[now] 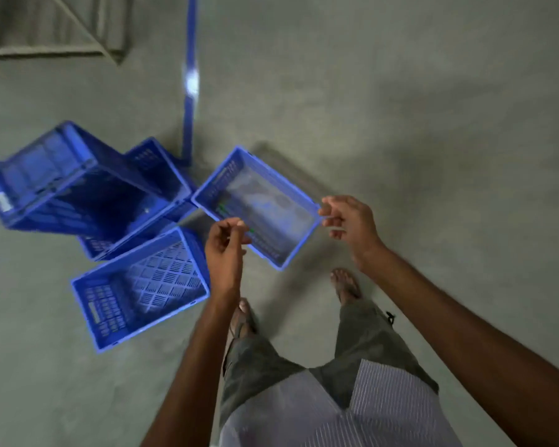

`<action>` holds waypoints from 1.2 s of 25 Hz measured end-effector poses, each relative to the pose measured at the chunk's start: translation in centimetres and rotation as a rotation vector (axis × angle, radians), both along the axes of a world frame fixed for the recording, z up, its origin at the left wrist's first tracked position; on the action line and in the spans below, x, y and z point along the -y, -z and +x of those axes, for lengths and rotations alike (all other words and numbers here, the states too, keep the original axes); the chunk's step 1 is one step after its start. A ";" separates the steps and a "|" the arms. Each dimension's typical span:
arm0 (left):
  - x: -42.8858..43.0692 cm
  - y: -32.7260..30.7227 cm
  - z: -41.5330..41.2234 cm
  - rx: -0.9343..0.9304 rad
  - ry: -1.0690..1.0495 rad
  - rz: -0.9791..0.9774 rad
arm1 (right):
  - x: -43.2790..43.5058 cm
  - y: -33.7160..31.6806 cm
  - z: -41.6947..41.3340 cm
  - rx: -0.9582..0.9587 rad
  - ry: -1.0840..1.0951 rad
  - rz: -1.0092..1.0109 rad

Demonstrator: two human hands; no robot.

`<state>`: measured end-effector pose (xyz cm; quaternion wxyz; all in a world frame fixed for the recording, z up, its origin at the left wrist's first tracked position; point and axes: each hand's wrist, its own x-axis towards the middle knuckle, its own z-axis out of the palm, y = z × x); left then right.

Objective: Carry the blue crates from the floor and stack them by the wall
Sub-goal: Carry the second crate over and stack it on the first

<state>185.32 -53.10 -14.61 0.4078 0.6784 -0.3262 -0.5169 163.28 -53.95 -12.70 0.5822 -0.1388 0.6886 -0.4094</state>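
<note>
The shallow blue crate [265,204] is lying at an angle just ahead of the person's feet. The left hand [225,250] is curling loosely at its near rim and the right hand [349,224] at its right corner; I cannot tell if either is gripping. A slotted crate [142,285] is sitting just left, with tilted crates [62,182] crowding behind it and a blue post [189,124] beyond.

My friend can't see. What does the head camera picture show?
Looking down, a person's left hand and right hand reach to the rim of a rectangular blue plastic crate; whether they grip it is unclear. More slatted blue plastic crates lie jumbled on the grey floor to its left, near a thin blue pole.
</note>
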 end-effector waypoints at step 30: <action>-3.3 52.3 1.0 0.806 1.144 -0.393 | -5.9 53.9 2.7 0.423 0.491 0.085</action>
